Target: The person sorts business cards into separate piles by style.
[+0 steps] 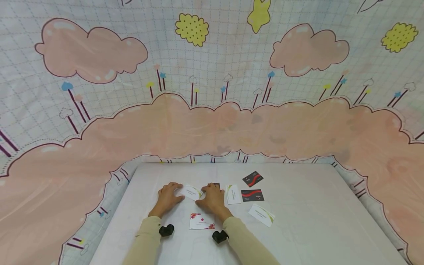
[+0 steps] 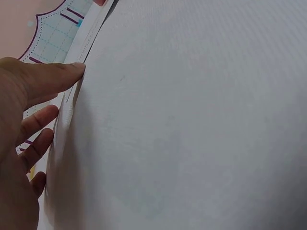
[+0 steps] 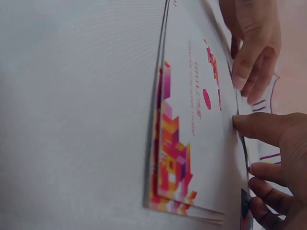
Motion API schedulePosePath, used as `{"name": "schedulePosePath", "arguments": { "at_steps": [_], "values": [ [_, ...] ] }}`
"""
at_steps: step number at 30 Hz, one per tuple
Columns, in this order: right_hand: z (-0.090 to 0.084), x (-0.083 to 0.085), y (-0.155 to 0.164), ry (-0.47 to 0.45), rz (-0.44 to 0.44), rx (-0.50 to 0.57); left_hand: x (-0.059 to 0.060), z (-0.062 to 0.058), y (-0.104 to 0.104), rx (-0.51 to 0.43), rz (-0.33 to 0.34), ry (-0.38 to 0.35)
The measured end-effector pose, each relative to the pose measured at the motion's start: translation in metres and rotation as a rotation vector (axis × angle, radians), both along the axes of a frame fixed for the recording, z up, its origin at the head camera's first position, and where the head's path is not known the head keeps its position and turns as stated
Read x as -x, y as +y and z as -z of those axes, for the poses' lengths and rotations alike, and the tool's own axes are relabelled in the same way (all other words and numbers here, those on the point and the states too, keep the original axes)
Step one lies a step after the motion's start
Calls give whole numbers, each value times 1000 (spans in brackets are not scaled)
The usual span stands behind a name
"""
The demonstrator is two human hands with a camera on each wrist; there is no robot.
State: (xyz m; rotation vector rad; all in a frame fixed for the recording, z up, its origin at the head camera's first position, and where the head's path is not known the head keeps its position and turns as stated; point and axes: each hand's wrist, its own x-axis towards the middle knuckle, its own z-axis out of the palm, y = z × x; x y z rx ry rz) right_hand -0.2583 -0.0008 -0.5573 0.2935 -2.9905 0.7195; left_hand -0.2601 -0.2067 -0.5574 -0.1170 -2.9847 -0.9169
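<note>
Card (image 1: 217, 184), dark, lies mostly hidden by the right hand (image 1: 213, 199).

Business cards (image 1: 191, 192) look to me like smooth paper; the tabletop (image 1: 308, 206), matt and finely textured; the sleeves (image 1: 144, 235), matt cloth; the cartoon backdrop (image 1: 198, 125), smooth and faintly shiny.

Head camera high, wrist cameras close and low.
Head looked forward-down across bench (image 1: 308, 224); right wrist shared left grip (image 1: 168, 197), red-patterned cards (image 1: 202, 221).
</note>
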Motion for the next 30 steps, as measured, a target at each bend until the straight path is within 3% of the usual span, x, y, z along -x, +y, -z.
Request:
{"name": "schedulePosePath", "arguments": {
  "at_steps": [7,17,25,30],
  "values": [
    [2,0,5,30,-27,-2,0,3,-2,17,17,18],
    [-2,-1,14,57,-75,62,-3,3,-1,-67,40,62],
    [-8,-4,21,78,-111,78,-8,-2,3,-149,21,44],
    [-12,-3,28,80,-146,101,-13,-7,8,-121,61,101]
  ]
}}
